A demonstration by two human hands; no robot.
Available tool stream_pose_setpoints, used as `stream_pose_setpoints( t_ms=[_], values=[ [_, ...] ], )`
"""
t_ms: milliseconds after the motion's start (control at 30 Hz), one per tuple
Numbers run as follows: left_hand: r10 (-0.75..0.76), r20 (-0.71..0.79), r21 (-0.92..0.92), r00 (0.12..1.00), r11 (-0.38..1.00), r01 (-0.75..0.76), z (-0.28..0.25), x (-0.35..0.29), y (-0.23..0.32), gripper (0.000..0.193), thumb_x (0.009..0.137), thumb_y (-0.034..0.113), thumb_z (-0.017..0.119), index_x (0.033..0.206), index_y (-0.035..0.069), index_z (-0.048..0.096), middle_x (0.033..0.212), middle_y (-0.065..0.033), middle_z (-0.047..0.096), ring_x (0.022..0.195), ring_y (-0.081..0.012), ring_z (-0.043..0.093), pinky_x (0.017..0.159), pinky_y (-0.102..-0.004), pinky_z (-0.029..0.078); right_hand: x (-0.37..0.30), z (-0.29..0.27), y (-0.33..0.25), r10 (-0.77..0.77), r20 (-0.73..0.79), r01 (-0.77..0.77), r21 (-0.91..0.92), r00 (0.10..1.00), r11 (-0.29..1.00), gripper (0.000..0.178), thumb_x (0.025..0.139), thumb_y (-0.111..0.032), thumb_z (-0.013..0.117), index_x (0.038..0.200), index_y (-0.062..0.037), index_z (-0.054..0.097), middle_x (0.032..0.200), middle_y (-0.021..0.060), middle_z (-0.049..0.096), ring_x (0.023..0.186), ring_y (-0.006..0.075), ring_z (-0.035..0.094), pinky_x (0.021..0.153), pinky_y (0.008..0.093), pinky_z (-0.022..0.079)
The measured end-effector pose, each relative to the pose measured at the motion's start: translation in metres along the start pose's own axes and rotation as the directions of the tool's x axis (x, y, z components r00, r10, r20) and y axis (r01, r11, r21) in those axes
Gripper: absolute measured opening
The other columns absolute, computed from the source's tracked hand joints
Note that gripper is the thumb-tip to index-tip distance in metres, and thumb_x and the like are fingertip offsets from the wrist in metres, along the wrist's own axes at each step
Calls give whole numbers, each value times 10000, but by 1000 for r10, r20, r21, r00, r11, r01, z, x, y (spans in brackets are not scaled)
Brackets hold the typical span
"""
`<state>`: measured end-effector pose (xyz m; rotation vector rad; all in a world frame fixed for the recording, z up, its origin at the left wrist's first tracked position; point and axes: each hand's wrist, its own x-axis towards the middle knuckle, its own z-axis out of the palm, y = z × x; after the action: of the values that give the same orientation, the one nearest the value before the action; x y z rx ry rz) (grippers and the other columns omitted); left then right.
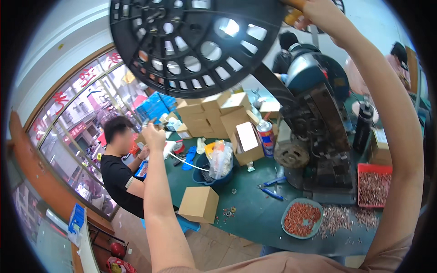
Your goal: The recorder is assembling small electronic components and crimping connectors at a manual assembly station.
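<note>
My left hand (154,136) is raised on the left, its fingers closed in a pinch; anything between them is too small to make out. My right hand (318,16) reaches up to the top edge, beside the rim of a large black plastic reel (195,59) with cut-out holes. Its fingers are curled at an orange-yellow thing (295,19), partly cut off by the edge, whose kind I cannot tell. The reel hangs above the bench on a dark arm (273,84) running to a dark metal bench press machine (325,123).
On the green bench (246,214) lie cardboard boxes (200,118), a blue basin (214,179) of bags, a spray can (265,139) and blue-handled pliers (273,189). Copper-coloured parts fill a green tray (284,218); more fill a red tray (374,167). A person (120,168) works at left.
</note>
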<state>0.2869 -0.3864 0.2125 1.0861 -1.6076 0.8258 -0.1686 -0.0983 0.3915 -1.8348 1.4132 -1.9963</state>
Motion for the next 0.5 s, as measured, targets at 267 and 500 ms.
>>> stream_pose_setpoints(
  t_ms=[267, 500],
  values=[
    [-204, 173, -490, 964, 831, 264, -5, -22, 48, 317, 834, 95, 669, 1134, 1, 628, 1031, -175, 611, 894, -268, 596, 764, -351, 473, -46, -4, -18, -6, -11, 3, -231, 1000, 973, 385, 891, -163, 576, 1176, 89, 518, 924, 186, 661, 775, 245, 647, 685, 323, 529],
    [454, 293, -471, 842, 835, -286, -125, -43, 205, 374, 875, 29, 627, 1244, 67, 577, 1246, -129, 548, 1107, -254, 538, 886, -326, 441, -145, -40, -12, 5, 646, 423, -506, 763, 752, 281, 834, -112, 612, 1030, 46, 488, 1011, 248, 579, 1000, 379, 577, 867, 447, 449]
  ],
)
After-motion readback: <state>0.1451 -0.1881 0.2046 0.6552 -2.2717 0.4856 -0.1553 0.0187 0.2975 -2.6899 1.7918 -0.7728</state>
